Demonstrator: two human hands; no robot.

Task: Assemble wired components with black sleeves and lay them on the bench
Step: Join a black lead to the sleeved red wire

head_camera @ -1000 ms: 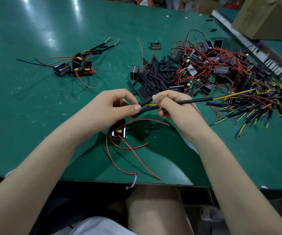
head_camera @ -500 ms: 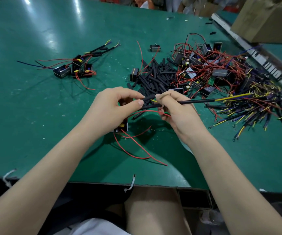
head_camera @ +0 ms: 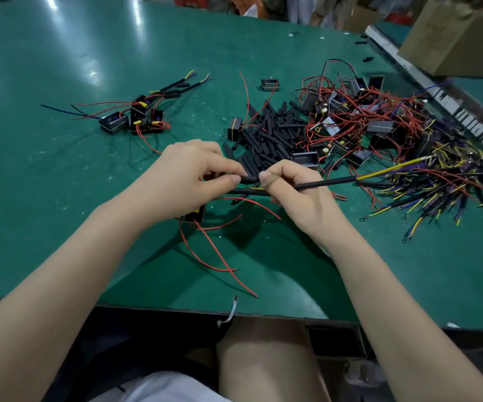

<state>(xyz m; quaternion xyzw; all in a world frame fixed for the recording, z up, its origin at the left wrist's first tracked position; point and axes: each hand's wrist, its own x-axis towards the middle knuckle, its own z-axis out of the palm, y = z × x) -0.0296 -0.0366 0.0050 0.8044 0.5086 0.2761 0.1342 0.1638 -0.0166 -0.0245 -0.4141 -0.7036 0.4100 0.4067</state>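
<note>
My left hand (head_camera: 188,175) pinches a short black sleeve (head_camera: 249,179) between thumb and fingers. My right hand (head_camera: 295,192) grips a black-sheathed cable (head_camera: 330,182) whose yellow wire runs off to the right. The two hands meet tip to tip above the green bench (head_camera: 60,184). A small black component (head_camera: 195,214) with red wires (head_camera: 220,259) hangs under my left hand, mostly hidden by it. A heap of loose black sleeves (head_camera: 266,134) lies just beyond my hands.
Finished components with sleeved wires (head_camera: 135,117) lie at the back left. A tangle of components with red wires (head_camera: 356,123) and a pile of yellow and purple leads (head_camera: 443,187) fill the right. A cardboard box (head_camera: 460,36) stands far right. The bench edge is near my lap.
Both hands have shifted slightly away from me along the bench, the component with its red wires moving with them. The grips look the same.
</note>
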